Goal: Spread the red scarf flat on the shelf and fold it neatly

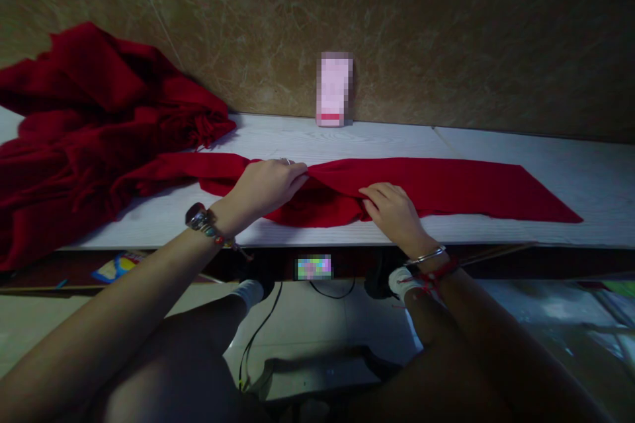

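Observation:
A long red scarf [446,186] lies along a narrow white tabletop, flat and folded lengthwise at its right end. My left hand [270,184] is closed on its far edge near the middle, fingers pinching the cloth. My right hand [394,211] pinches the near edge a little to the right, its fingertips curled on the fabric. Between the two hands the cloth is loose and creased. Leftward the scarf narrows and runs into a heap of crumpled red fabric [84,106] with fringe showing on its right side.
A blurred pink pack [335,89] stands against the brown marbled wall [446,33] behind the white tabletop [278,135]. Below the near edge are a dark shelf with a colourful packet [119,266], a blurred screen [313,268] and a black cable [258,337] by my feet.

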A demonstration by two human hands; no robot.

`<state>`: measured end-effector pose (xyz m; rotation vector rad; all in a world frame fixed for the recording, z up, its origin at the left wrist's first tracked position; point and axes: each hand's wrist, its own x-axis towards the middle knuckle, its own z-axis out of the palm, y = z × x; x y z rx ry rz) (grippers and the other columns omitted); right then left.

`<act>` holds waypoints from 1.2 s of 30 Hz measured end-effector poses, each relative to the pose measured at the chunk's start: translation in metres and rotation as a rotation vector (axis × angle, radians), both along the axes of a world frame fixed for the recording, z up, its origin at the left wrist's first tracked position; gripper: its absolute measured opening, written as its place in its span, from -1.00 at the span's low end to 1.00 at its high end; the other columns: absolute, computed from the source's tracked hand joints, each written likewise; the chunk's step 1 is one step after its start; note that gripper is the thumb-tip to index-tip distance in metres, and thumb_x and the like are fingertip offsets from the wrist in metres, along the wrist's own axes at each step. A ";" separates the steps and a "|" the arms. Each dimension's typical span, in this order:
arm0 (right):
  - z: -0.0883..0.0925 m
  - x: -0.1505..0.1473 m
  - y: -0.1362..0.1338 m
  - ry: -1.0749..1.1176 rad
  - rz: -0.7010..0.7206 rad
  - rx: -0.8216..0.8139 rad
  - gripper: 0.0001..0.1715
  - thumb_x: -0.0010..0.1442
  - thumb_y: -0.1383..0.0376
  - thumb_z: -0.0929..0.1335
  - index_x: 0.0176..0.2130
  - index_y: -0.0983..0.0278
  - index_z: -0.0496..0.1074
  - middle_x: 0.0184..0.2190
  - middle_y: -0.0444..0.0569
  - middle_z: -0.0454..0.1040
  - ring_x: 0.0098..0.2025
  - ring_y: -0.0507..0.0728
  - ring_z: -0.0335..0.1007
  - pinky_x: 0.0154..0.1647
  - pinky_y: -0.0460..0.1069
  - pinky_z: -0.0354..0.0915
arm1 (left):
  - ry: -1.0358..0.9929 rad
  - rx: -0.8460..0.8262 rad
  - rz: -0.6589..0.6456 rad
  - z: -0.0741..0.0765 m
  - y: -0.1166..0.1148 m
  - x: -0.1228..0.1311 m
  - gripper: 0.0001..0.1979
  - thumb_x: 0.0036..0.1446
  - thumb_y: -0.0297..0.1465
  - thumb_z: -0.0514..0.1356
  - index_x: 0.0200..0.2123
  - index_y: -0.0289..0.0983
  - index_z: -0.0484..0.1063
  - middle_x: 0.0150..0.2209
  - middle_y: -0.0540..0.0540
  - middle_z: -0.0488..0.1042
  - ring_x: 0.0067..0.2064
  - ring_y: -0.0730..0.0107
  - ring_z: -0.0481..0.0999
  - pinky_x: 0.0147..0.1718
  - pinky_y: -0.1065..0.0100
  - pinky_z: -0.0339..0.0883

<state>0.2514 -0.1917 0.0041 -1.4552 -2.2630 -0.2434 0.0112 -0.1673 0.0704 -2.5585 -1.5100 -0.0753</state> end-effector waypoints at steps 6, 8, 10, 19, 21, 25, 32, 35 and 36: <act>0.005 0.015 0.000 0.080 0.003 0.066 -0.68 0.21 0.39 0.17 -0.22 0.27 0.48 -0.31 0.04 0.52 -0.24 0.16 0.39 -0.15 0.07 0.28 | 0.069 -0.044 -0.032 -0.005 -0.001 -0.007 -0.65 0.26 -0.31 -0.09 -0.10 -0.26 0.44 -0.22 -0.18 0.52 -0.29 0.29 0.50 -0.45 0.37 0.26; 0.005 0.020 -0.001 0.090 0.062 0.042 -0.68 0.21 0.39 0.17 -0.22 0.27 0.48 -0.31 0.03 0.51 -0.23 0.15 0.39 -0.14 0.07 0.30 | 0.118 -0.121 -0.059 -0.010 -0.003 -0.010 -0.68 0.22 -0.30 -0.02 -0.08 -0.23 0.44 -0.18 -0.17 0.50 -0.25 0.27 0.50 -0.45 0.38 0.27; 0.004 0.024 -0.002 0.052 0.153 -0.027 -0.69 0.19 0.41 0.19 -0.24 0.26 0.48 -0.31 0.02 0.51 -0.23 0.14 0.40 -0.15 0.06 0.32 | 0.164 -0.196 -0.073 -0.015 -0.004 -0.011 -0.67 0.18 -0.30 0.04 -0.02 -0.22 0.40 -0.09 -0.19 0.47 -0.21 0.23 0.50 -0.44 0.38 0.30; -0.005 0.032 -0.004 0.063 0.265 -0.045 -0.72 0.19 0.41 0.21 -0.29 0.25 0.49 -0.34 0.01 0.52 -0.27 0.12 0.42 -0.19 0.04 0.37 | 0.257 -0.200 0.023 -0.012 -0.013 -0.006 -0.61 0.18 -0.54 -0.07 0.05 -0.28 0.31 -0.09 -0.25 0.42 -0.22 0.17 0.52 -0.48 0.36 0.32; -0.003 0.033 -0.005 0.101 0.249 -0.018 -0.73 0.20 0.39 0.21 -0.29 0.24 0.48 -0.35 -0.01 0.52 -0.28 0.11 0.43 -0.21 0.03 0.38 | 0.257 -0.171 0.068 -0.008 -0.013 -0.006 -0.60 0.17 -0.57 -0.10 0.02 -0.30 0.33 -0.13 -0.25 0.43 -0.24 0.16 0.52 -0.49 0.35 0.31; 0.001 0.036 -0.005 0.175 0.225 0.012 -0.76 0.22 0.38 0.22 -0.28 0.25 0.48 -0.34 -0.01 0.53 -0.28 0.10 0.44 -0.22 0.01 0.37 | 0.275 -0.122 0.126 -0.006 -0.014 -0.010 -0.64 0.15 -0.56 -0.08 -0.03 -0.33 0.34 -0.16 -0.28 0.43 -0.25 0.15 0.52 -0.50 0.36 0.30; 0.002 0.038 -0.004 0.062 0.318 -0.120 -0.72 0.20 0.41 0.20 -0.31 0.25 0.48 -0.35 -0.03 0.53 -0.26 0.10 0.43 -0.21 0.02 0.37 | 0.310 -0.228 0.103 0.001 -0.030 0.001 -0.68 0.17 -0.54 -0.07 -0.06 -0.36 0.35 -0.22 -0.28 0.45 -0.27 0.14 0.51 -0.50 0.35 0.29; 0.002 0.035 -0.005 0.045 0.309 -0.108 -0.71 0.20 0.41 0.20 -0.30 0.25 0.49 -0.34 -0.02 0.54 -0.26 0.10 0.43 -0.21 0.02 0.36 | 0.258 -0.181 0.048 0.003 -0.034 0.013 -0.70 0.18 -0.46 0.00 -0.02 -0.36 0.32 -0.13 -0.30 0.43 -0.18 0.11 0.49 -0.42 0.31 0.32; 0.002 0.034 -0.005 0.041 0.302 -0.093 -0.72 0.20 0.41 0.20 -0.30 0.25 0.49 -0.34 -0.02 0.54 -0.26 0.10 0.43 -0.21 0.02 0.36 | 0.231 -0.169 0.008 0.001 -0.034 0.017 -0.68 0.19 -0.40 0.04 0.00 -0.35 0.30 -0.08 -0.31 0.40 -0.13 0.09 0.47 -0.38 0.30 0.33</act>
